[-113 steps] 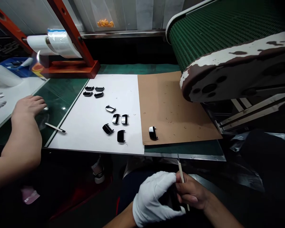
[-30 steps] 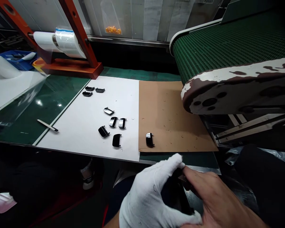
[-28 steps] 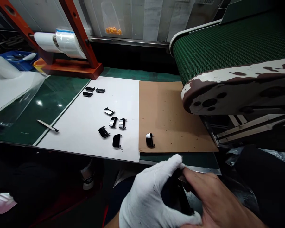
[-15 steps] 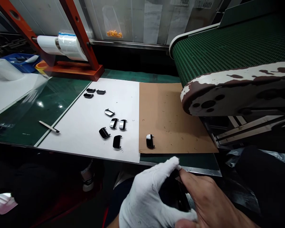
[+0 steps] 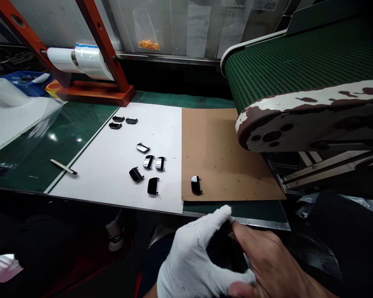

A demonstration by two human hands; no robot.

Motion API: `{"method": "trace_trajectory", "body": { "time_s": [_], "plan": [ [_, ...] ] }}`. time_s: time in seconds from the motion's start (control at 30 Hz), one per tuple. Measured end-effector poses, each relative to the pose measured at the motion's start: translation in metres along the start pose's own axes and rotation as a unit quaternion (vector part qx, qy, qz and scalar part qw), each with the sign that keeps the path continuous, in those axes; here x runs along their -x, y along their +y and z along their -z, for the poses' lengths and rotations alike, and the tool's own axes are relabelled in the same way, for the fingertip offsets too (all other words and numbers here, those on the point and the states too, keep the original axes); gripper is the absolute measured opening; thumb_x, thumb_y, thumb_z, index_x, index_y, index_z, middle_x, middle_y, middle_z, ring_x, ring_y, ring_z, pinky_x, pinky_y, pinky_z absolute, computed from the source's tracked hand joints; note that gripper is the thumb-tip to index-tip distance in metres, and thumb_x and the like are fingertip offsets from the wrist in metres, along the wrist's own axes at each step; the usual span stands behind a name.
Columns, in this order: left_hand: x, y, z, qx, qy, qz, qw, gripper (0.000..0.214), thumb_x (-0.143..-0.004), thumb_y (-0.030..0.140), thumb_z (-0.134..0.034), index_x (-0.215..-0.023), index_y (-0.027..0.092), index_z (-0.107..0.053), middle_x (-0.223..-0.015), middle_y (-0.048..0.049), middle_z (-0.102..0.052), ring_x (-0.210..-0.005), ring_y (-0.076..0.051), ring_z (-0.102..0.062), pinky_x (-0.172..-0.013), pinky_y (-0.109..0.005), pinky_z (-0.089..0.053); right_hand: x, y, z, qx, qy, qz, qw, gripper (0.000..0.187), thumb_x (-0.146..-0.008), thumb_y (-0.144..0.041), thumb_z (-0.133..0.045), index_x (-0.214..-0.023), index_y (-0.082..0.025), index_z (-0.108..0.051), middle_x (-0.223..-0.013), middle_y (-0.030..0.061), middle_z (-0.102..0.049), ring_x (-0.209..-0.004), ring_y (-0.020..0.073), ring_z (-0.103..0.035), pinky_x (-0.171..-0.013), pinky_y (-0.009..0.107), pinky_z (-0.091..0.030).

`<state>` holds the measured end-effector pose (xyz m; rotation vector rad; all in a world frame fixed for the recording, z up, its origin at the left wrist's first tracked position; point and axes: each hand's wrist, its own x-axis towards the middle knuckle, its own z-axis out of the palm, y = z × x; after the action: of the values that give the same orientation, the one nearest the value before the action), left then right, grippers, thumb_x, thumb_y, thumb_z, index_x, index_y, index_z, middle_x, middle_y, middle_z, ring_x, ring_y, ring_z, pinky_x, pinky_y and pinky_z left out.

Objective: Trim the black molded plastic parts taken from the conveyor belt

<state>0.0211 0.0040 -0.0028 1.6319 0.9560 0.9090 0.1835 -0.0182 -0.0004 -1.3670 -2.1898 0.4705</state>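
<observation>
Upper left: one blue bin (image 5: 26, 85), stuff inside it; beside it one orange-red stand (image 5: 90, 94), two rolls (image 5: 91, 62) of clear film on its bar. Left side of frame, green worktop (image 5: 90, 114): one pale-handled tool (image 5: 62, 166), dark tip over the edge of the white sheet (image 5: 96, 169). On that sheet I count eight black parts (image 5: 152, 186): three near its upper-left corner, five loosely grouped lower, toward centre. All small, glossy, rounded on one side, little prongs at the straight edge; some catch white glare. Upper centre, one clear bag (image 5: 145, 25) with orange bits in the bottom, too bunched to count.

Centre: one brown board (image 5: 226, 142), one more part (image 5: 196, 185) at its lower-left corner, same look, plus scattered dark curls (image 5: 238, 180).

Bottom centre: left hand (image 5: 194, 256), white glove, grip narrowed around one held part (image 5: 236, 253); that one's dark, mostly covered, only an edge clear. Right hand (image 5: 269, 254), bare, just right, pressed against it; fingers mostly hidden, can't tell how tight its grip is or what else it holds.

Upper right: one conveyor (image 5: 298, 70), green belt, chipped white-and-brown side.
</observation>
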Motion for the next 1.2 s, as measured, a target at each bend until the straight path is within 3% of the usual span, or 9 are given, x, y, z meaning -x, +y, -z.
{"method": "trace_trajectory", "body": {
  "time_s": [0.3,0.5,0.67,0.9,1.03,1.2],
  "plan": [
    [-0.001,-0.003,-0.001,-0.015,0.018,0.003,1.000,0.079,-0.053,0.025,-0.090,-0.124,0.009,-0.060,-0.105,-0.0081,-0.073,-0.088,-0.022,-0.072,-0.090,-0.024,-0.057,0.000,0.000,0.000,0.009,0.009,0.018,1.000,0.085,-0.087,-0.075,-0.013,-0.093,-0.007,-0.064,-0.060,0.0107,-0.068,-0.051,0.0230,-0.068,-0.043,0.029,-0.052],
    [-0.001,-0.001,-0.003,-0.003,0.018,0.020,1.000,0.081,-0.051,0.023,-0.090,-0.125,0.009,-0.061,-0.103,-0.0078,-0.073,-0.087,-0.023,-0.072,-0.090,-0.024,-0.057,0.001,0.000,0.000,0.011,0.010,0.024,1.000,0.086,-0.087,-0.074,-0.013,-0.084,-0.005,-0.065,-0.057,0.0112,-0.065,-0.047,0.0231,-0.065,-0.042,0.031,-0.051],
    [0.000,-0.001,-0.004,0.010,0.020,0.029,0.999,0.079,-0.052,0.020,-0.089,-0.124,0.011,-0.061,-0.101,-0.0053,-0.074,-0.088,-0.022,-0.072,-0.088,-0.023,-0.057,0.001,0.001,-0.001,0.003,0.009,0.022,1.000,0.080,-0.088,-0.073,-0.014,-0.068,-0.012,-0.062,-0.051,0.0076,-0.058,-0.042,0.0195,-0.058,-0.038,0.029,-0.045],
    [-0.001,-0.004,-0.005,0.032,0.011,0.056,0.998,0.078,-0.052,0.020,-0.089,-0.125,0.012,-0.060,-0.099,-0.0036,-0.073,-0.086,-0.020,-0.071,-0.084,-0.023,-0.058,0.010,0.006,-0.004,-0.002,-0.014,0.023,1.000,0.075,-0.092,-0.068,-0.018,-0.064,-0.014,-0.061,-0.050,0.0048,-0.056,-0.041,0.0166,-0.055,-0.039,0.028,-0.040],
    [0.000,-0.012,-0.009,0.079,0.005,0.063,0.995,0.082,-0.052,0.017,-0.089,-0.128,0.015,-0.058,-0.101,-0.0027,-0.072,-0.089,-0.019,-0.070,-0.086,-0.022,-0.057,0.009,0.005,-0.007,-0.005,0.025,0.047,0.999,0.067,-0.094,-0.064,-0.021,-0.059,-0.017,-0.054,-0.046,0.0013,-0.050,-0.038,0.0132,-0.048,-0.037,0.027,-0.034],
    [0.002,-0.025,-0.015,0.216,0.022,0.008,0.976,0.090,-0.053,0.014,-0.090,-0.133,0.033,-0.053,-0.113,0.0036,-0.068,-0.103,-0.018,-0.067,-0.094,-0.019,-0.052,0.001,-0.007,-0.006,0.010,0.133,0.032,0.991,0.053,-0.091,-0.066,-0.034,-0.065,-0.021,-0.045,-0.048,-0.0037,-0.045,-0.037,0.0099,-0.044,-0.038,0.023,-0.034]
  ]
}}
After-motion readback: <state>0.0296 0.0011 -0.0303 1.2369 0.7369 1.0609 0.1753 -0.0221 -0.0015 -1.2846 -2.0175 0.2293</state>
